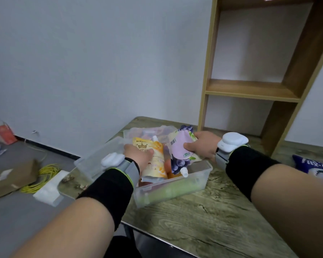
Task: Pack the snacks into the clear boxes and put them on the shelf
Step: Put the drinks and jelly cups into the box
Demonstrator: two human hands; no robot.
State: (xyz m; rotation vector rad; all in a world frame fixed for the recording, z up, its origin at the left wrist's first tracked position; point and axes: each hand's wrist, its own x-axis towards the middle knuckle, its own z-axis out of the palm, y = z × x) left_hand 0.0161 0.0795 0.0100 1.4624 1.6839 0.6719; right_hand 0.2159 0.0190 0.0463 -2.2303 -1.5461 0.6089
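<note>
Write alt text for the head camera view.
Two hands pack snack pouches into a clear box on a wooden table: the left hand holds an orange pouch, the right hand grips a purple grape pouch. A wooden shelf stands behind, to the right.

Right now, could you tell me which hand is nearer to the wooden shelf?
Right. The right hand grips the purple pouch just in front of the shelf; the left hand holds the orange pouch over the clear box, farther to the left.

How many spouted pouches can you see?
2. The left hand holds a yellow pouch in the clear box; the right hand holds a purple grape pouch above it. Others may be hidden underneath.
</note>
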